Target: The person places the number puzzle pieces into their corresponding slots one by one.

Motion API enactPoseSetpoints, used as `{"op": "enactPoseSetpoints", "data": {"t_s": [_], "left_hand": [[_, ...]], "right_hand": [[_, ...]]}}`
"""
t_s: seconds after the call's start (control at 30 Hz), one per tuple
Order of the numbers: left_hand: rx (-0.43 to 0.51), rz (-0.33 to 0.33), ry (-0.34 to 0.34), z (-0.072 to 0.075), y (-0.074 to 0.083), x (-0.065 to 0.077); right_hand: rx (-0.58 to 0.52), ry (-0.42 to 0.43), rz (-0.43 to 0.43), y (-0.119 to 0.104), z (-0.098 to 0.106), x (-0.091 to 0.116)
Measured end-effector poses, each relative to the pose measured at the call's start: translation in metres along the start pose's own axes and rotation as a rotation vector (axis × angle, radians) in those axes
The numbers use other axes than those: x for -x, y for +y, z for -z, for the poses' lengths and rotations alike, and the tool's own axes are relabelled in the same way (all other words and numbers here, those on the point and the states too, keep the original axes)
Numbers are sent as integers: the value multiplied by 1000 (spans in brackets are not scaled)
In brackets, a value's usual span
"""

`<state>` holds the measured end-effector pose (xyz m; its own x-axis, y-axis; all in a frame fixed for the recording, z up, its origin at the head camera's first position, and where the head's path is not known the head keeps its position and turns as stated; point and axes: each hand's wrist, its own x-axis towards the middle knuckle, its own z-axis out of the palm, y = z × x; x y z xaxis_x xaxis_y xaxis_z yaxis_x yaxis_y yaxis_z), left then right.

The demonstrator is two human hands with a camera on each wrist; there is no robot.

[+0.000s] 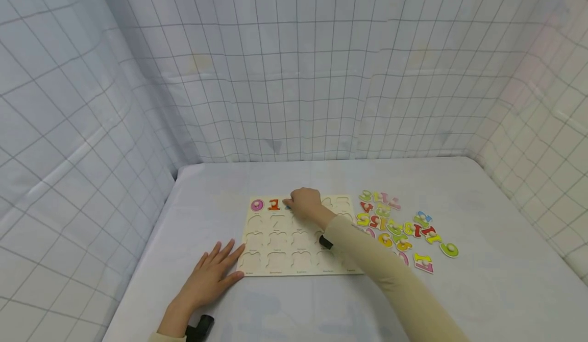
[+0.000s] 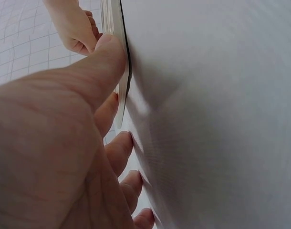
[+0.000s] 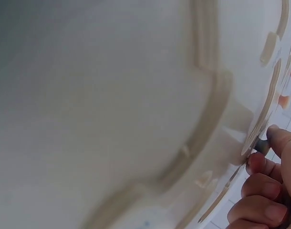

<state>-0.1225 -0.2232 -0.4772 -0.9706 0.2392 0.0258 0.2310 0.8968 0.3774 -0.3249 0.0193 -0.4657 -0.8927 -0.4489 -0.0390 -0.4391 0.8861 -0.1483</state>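
Board: pale cream
0 piece: purple
1 piece: orange-red
Pinched piece: blue
Loose numbers: green, yellow, red, pink, blue
Wall cloth: white, dark grid (slightly wavy)
Sleeve: beige
Table: white

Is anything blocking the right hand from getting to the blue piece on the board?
No, nothing visible is: the right hand pinches the blue piece by its knob, beside the red 1 on the board. I can't tell whether the piece is fully seated.
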Motion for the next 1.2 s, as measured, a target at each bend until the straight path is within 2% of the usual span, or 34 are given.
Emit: {"op": "enactPoseSetpoints", "data": {"t_s": [0.37, 0.57, 0.7, 0.93, 1.2], "left_hand": [[7, -28, 28, -1, -1, -1], [5, -17, 19, 1, 0, -1], [2, -6, 3, 1, 0, -1], [7, -17, 23, -1, -1, -1], [14, -19, 13, 0, -1, 0]], "right_hand": [[-9, 0, -11, 0, -2, -3], [-19, -2, -14, 1, -4, -5], [-8, -29, -14, 2, -6, -5], [-25, -76, -1, 7, -1, 0], [-93, 29, -25, 40, 18, 14]]}}
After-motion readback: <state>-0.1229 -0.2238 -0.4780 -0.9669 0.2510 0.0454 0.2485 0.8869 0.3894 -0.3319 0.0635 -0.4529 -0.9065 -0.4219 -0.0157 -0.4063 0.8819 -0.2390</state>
